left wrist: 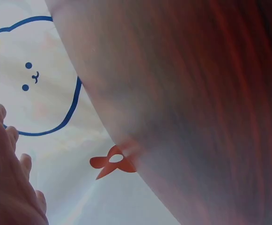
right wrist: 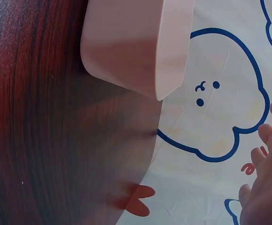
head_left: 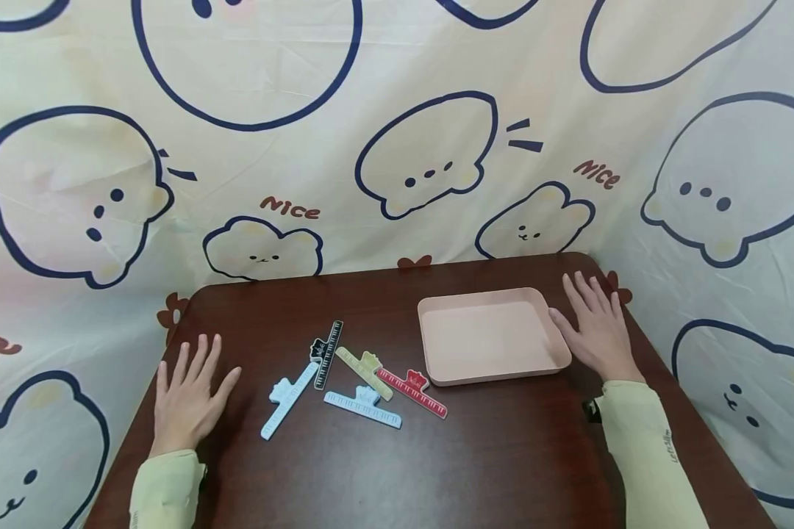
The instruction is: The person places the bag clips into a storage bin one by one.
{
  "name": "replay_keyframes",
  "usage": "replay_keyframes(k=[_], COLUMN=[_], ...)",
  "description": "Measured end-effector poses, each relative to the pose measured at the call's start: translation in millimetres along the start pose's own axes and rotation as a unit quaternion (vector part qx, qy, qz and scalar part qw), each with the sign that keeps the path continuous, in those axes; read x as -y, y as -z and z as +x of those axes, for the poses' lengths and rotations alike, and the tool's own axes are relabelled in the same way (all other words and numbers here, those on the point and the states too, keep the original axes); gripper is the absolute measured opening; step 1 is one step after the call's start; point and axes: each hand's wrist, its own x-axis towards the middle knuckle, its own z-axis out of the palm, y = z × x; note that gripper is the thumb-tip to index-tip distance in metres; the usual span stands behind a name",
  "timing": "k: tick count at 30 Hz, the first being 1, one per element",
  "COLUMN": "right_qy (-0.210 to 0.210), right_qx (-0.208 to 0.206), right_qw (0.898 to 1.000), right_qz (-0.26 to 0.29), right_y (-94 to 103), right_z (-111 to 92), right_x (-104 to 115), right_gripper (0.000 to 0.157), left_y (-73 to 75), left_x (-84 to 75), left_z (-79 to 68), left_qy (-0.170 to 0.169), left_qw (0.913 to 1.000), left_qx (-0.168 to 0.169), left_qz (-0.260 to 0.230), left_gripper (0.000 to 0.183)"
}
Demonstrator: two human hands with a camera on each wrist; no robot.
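On the left of the table my left hand [head_left: 188, 400] is spread with straight fingers and holds nothing. Nearest to it lies a light blue ruler clip [head_left: 290, 402], set at a slant. Beside that are a black ruler clip [head_left: 328, 355], a pale yellow clip [head_left: 353, 363], a red clip [head_left: 413, 393] and a second light blue clip [head_left: 364, 410], in a loose group. My right hand [head_left: 595, 330], also spread and holding nothing, is at the right edge of a shallow pink tray [head_left: 492, 334], its thumb close to the rim. Nothing lies in the tray.
The dark brown wooden table [head_left: 370, 477] has rounded far corners. A cream cloth [head_left: 423, 66] printed with blue-outlined cartoon animals hangs behind and at both sides, close to the table edges. The tray's outer wall [right wrist: 121, 51] shows in the right wrist view.
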Motion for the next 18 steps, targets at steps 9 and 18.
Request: replay_keyframes(k=[9, 18], right_qy=[-0.015, -0.043], right_qx=[0.03, 0.098], right_qw=[0.999, 0.993], right_qz=[0.015, 0.044], right_y=[-5.3, -22.0], right_z=[-0.1, 1.7], right_x=[-1.8, -3.2], right_gripper=[0.078, 0.079], left_y=[-9.1, -20.3], left_x=[-12.7, -56.0], left_z=[6.7, 38.4], left_qy=[-0.007, -0.004], left_qw=[0.9998, 0.9917], left_qx=[0.017, 0.121], left_qz=[-0.008, -0.044], left_gripper=[0.081, 0.07])
